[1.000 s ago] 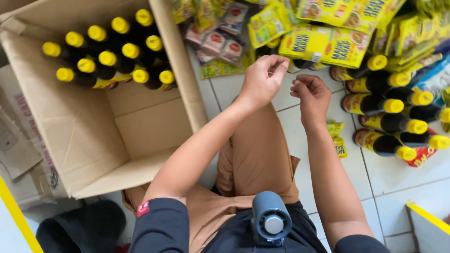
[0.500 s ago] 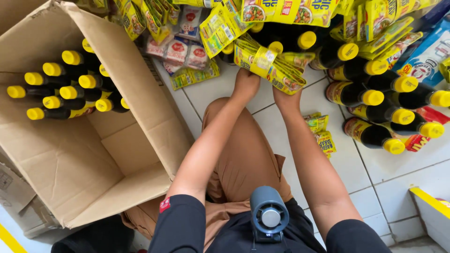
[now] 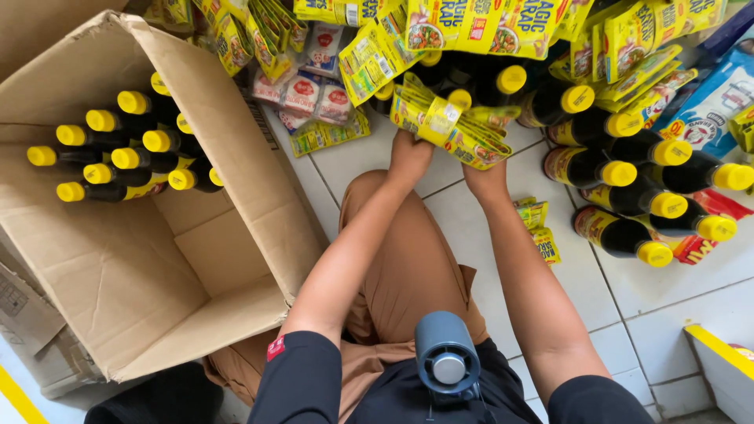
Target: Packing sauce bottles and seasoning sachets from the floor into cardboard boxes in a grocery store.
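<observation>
Both hands grip one bunch of yellow seasoning sachets [image 3: 448, 126] held low over the tiled floor. My left hand [image 3: 410, 155] clutches the bunch's left end, my right hand [image 3: 485, 179] its right end. Dark sauce bottles with yellow caps [image 3: 628, 200] lie in rows just right of my hands. More yellow sachet strips [image 3: 503, 23] hang above. An open cardboard box [image 3: 126, 275] at the left holds several more of the same bottles [image 3: 126, 153] in its far corner.
White and red sachets [image 3: 310, 86] and loose yellow packets [image 3: 538, 228] lie on the white tiles. Blue and white bags [image 3: 711, 102] sit at the far right. A small blue fan [image 3: 446, 361] hangs at my chest. A yellow-edged shelf corner [image 3: 719, 353] shows bottom right.
My hands went from empty and fiddling above my knee to reaching forward and taking hold of the sachet bunch. The view shifted, so the box sits further left.
</observation>
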